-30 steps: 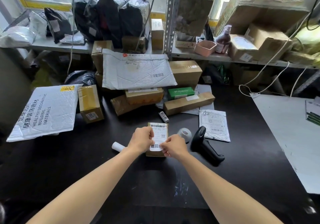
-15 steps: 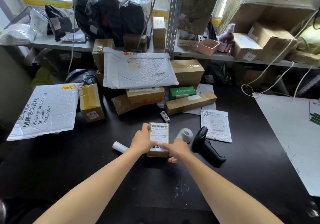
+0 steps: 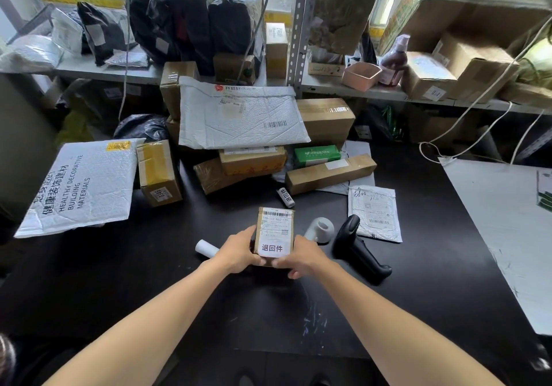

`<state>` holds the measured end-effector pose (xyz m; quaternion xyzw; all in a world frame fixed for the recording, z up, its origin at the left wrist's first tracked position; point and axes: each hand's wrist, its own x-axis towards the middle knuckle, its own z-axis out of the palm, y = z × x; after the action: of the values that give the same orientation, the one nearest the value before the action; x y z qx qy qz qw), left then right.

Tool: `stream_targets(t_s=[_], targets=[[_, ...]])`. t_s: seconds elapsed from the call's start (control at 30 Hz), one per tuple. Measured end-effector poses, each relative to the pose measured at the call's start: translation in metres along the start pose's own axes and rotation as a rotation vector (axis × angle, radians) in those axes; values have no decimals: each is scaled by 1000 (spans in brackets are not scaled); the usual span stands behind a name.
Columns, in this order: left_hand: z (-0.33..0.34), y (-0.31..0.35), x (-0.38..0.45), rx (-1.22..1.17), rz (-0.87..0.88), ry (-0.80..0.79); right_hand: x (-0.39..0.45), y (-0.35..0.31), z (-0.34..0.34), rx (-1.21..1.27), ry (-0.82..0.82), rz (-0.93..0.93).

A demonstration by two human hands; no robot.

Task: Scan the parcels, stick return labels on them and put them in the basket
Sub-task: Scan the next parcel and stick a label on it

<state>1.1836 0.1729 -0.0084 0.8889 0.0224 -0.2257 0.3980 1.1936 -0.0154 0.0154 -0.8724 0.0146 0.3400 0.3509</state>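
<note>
Both hands grip a small brown cardboard parcel on the black worktop: the left hand curled round its left side, the right hand round its near right corner. A white return label sits between them; a black handheld scanner lies just right of the right hand.

Our right hand has moved off the return label; both hands now grip the parcel's near end.
</note>
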Motion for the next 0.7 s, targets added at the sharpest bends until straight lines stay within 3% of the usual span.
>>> stream_targets(t_s=[0.37,0.57,0.7], targets=[[5,18,-20,4,99,45,-33,12,-14,-210,119,-134],[13,74,-33,15,212,112,-70,31,-50,-182,232,-246],[40,135,-41,29,307,158,-100,65,-84,-165,356,-194]])
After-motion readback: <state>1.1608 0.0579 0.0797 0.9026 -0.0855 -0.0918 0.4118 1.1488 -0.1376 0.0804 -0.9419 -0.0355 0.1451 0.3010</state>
